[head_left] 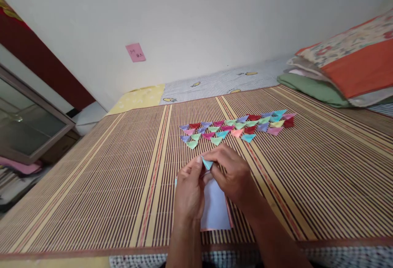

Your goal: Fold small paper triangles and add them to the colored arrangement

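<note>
A small light-blue folded paper piece point(207, 163) is pinched between my two hands above the striped mat point(138, 157). My left hand point(190, 188) grips its left side with thumb and fingers. On its right side, the fingers of my right hand point(231, 172) are closed on the same piece. Beneath my hands lies a pale bluish sheet stack point(216, 206) with a pinkish edge showing, partly covered by my left hand. Beyond them, several folded paper triangles point(216, 140) in green, blue, red, pink and yellow form uneven rows on the mat.
Cushions and folded cloth point(359, 71) are piled at the back right. A pink note point(135, 52) is on the white wall. Patterned bedding point(208, 84) runs along the mat's far edge. At the left stands a cabinet with a glass door point(27, 116).
</note>
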